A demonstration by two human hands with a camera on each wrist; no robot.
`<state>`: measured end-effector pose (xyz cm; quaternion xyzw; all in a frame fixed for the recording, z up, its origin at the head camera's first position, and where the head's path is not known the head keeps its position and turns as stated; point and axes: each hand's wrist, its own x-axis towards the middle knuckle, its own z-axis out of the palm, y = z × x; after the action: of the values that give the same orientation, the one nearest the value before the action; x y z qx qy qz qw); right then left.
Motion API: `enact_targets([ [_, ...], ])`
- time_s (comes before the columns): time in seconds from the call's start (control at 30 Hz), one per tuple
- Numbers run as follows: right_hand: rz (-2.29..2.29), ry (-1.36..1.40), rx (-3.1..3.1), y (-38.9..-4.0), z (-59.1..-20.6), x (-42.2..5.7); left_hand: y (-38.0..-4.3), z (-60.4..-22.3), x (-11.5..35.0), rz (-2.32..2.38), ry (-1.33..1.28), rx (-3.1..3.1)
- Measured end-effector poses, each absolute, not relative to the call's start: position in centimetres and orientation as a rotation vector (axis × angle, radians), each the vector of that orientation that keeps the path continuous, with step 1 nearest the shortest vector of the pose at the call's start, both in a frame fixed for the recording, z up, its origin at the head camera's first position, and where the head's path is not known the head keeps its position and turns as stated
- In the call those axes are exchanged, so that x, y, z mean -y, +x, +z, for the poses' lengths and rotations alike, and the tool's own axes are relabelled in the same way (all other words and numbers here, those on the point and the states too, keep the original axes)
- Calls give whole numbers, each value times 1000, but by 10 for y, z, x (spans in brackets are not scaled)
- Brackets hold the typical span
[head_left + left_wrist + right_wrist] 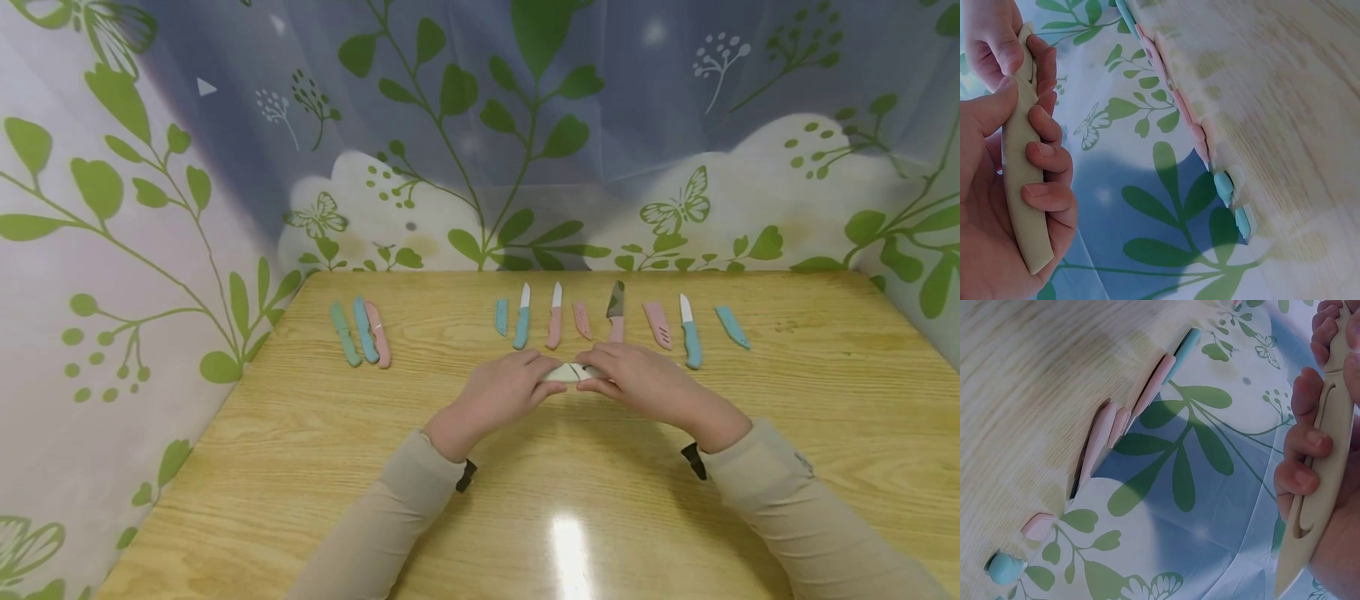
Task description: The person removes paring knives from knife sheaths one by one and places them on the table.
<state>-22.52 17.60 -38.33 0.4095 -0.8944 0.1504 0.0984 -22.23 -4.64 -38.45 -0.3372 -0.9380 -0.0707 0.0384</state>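
Note:
Both hands hold a cream sheathed knife level over the table, in front of the row of knives. My left hand curls its fingers round the smooth, blunt-ended part, plain in the left wrist view. The right hand grips the tapered, grooved part, thumb and fingers on opposite sides. Between the hands the two parts meet at a seam, and no blade shows. Just beyond the hands lies a pink-handled knife with a broad dark blade, its handle end overlapped by the right hand.
Green, blue and pink sheathed knives lie together at the back left. Along the back right are bare blue knives, a pink knife, pink sheaths and blue sheaths. A leaf-printed curtain borders the wooden table.

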Motion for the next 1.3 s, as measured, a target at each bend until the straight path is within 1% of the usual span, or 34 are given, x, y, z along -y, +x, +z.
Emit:
enact_targets([
  [1.3, 480, 1191, 2744, -228, -382, -177, -223, -383, 44, -186, -1008, 2934],
])
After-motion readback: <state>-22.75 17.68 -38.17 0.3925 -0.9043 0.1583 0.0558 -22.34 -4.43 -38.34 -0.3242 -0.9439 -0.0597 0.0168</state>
